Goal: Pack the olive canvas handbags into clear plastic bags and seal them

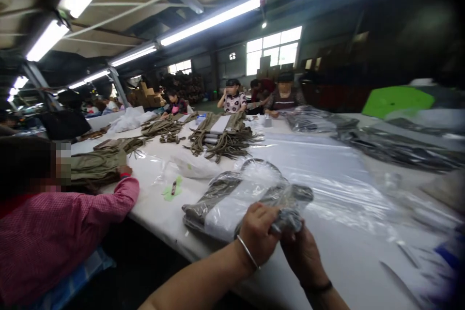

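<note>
A clear plastic bag (225,218) with folded olive-brown fabric and a white sheet inside lies on the white table right in front of me. My left hand (258,232), with a silver bangle at its wrist, is closed on the bunched plastic at the bag's near right end. Beside it my right hand (303,254), wearing a dark band, is closed on the same gathered plastic from the right. The fingertips of the right hand are partly hidden behind the crumpled film. A dark round outline shows through the plastic at the bag's far side.
Beyond the bag stands a stack of olive fabric pieces with dangling straps (221,133). Clear plastic sheets (308,160) spread to the right, with more filled bags (407,145) behind. A co-worker's pink sleeve (119,196) rests at the left edge. Scissors-like blades (399,276) lie lower right.
</note>
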Motion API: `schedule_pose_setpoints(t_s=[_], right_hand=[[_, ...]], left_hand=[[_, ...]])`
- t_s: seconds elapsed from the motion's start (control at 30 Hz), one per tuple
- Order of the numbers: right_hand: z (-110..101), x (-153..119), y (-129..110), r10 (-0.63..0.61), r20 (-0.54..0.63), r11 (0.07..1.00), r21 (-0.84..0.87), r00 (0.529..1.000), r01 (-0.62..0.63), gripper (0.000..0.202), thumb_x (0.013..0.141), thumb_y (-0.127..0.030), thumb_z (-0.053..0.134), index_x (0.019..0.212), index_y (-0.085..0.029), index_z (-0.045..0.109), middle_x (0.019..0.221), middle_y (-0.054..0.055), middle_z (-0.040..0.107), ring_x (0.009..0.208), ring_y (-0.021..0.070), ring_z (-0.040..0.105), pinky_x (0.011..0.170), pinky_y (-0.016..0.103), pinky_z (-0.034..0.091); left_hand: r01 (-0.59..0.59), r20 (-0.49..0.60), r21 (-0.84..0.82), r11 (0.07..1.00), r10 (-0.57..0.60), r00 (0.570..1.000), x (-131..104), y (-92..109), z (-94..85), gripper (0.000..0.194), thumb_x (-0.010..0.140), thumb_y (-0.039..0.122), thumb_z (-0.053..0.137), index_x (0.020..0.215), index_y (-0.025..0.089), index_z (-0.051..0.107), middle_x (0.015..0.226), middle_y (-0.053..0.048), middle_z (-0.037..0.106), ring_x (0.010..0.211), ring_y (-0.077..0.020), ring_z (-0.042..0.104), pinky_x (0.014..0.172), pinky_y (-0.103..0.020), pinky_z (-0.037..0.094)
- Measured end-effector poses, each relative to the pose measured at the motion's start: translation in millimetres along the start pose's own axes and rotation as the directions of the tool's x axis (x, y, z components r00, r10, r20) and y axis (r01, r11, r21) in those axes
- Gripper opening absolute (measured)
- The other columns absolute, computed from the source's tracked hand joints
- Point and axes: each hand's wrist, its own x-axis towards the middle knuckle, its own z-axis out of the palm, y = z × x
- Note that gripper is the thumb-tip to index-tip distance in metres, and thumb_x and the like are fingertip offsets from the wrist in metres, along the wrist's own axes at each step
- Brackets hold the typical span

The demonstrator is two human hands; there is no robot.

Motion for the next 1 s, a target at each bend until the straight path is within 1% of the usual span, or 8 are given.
schedule_pose_setpoints(t_s=[0.2,0.43,0.57,0.63,0.77,0.87,0.93,1.0], right_hand=[[30.4,-17.4,-5.8,0.078,-0.069,0.984,0.168,0.995,-0.066,0.032,0.077,-0.050,0.077,0.082,-0.020,0.066,0.067,-0.004,0.057,0.056,0.0085,0.047,0.053,0.019,0.048],[21.9,-36.2,6.0,0.272,-0.111,0.931,0.282,0.956,-0.233,0.022,0.072,-0.036,0.080,0.081,-0.020,0.067,0.072,-0.005,0.064,0.062,0.0081,0.054,0.062,0.018,0.051],[-29.3,-54.6,5.9,0.401,-0.076,0.903,0.198,0.913,-0.380,0.028,0.070,-0.035,0.081,0.091,-0.020,0.070,0.088,0.000,0.071,0.077,0.0132,0.063,0.073,0.025,0.056],[-71.5,-69.7,-3.8,0.406,-0.212,0.914,0.093,0.889,-0.395,0.033,0.068,-0.033,0.082,0.095,-0.020,0.070,0.090,0.001,0.072,0.081,0.0147,0.065,0.075,0.027,0.056],[-125.5,-89.2,-42.4,0.059,-0.611,0.951,-0.207,0.789,-0.231,0.034,0.067,-0.032,0.083,0.095,-0.020,0.069,0.096,0.002,0.072,0.093,0.0148,0.067,0.088,0.030,0.054],[-100.1,-82.7,-61.3,-0.169,-0.420,0.815,-0.568,0.891,-0.113,0.036,0.085,-0.041,0.069,0.116,-0.022,0.066,0.123,0.007,0.067,0.117,0.0199,0.061,0.106,0.041,0.047],[-67.8,-73.2,-58.0,-0.164,-0.182,0.622,-0.782,0.970,-0.042,0.044,0.095,-0.045,0.055,0.133,-0.023,0.059,0.139,0.009,0.059,0.130,0.0231,0.053,0.114,0.046,0.039],[-44.0,-66.4,-43.6,-0.120,0.029,0.366,-0.928,0.992,0.071,0.055,0.098,-0.047,0.047,0.145,-0.018,0.048,0.152,0.012,0.046,0.143,0.0262,0.039,0.120,0.049,0.030]], left_hand=[[0.081,-0.038,-0.018,0.997,-0.081,0.996,-8.4,-0.1,1.2,0.033,0.090,0.020,0.063,0.123,0.017,0.065,0.106,-0.010,0.073,0.097,-0.0227,0.065,0.090,-0.040,0.055],[0.051,0.025,0.011,0.999,-0.051,0.998,-25.6,2.4,9.4,0.034,0.090,0.020,0.061,0.124,0.016,0.064,0.110,-0.010,0.072,0.100,-0.0223,0.064,0.093,-0.039,0.052],[-0.047,0.167,0.043,0.998,0.039,0.985,-43.0,6.6,22.5,0.039,0.093,0.023,0.056,0.131,0.014,0.059,0.121,-0.013,0.070,0.109,-0.0234,0.063,0.098,-0.039,0.049],[-0.139,0.335,0.091,0.986,0.101,0.937,-66.7,11.6,37.0,0.043,0.095,0.026,0.054,0.136,0.013,0.056,0.130,-0.015,0.066,0.115,-0.0257,0.061,0.100,-0.041,0.048],[-0.257,0.636,0.172,0.951,0.092,0.766,-120.1,29.4,71.3,0.046,0.095,0.025,0.054,0.138,0.011,0.054,0.141,-0.016,0.057,0.120,-0.0279,0.060,0.096,-0.040,0.048],[-0.164,0.697,0.119,0.979,0.035,0.716,-123.5,36.8,74.7,0.062,0.092,0.047,0.058,0.140,0.008,0.051,0.146,-0.018,0.052,0.126,-0.0311,0.056,0.099,-0.043,0.048],[-0.072,0.675,0.028,0.997,0.034,0.737,-105.7,27.3,59.2,0.072,0.090,0.061,0.056,0.140,0.009,0.052,0.147,-0.017,0.051,0.129,-0.0290,0.054,0.105,-0.042,0.046],[-0.019,0.622,0.023,1.000,0.001,0.783,-84.9,3.1,33.2,0.064,0.094,0.057,0.051,0.140,0.013,0.052,0.148,-0.015,0.051,0.135,-0.0246,0.049,0.112,-0.040,0.040]])
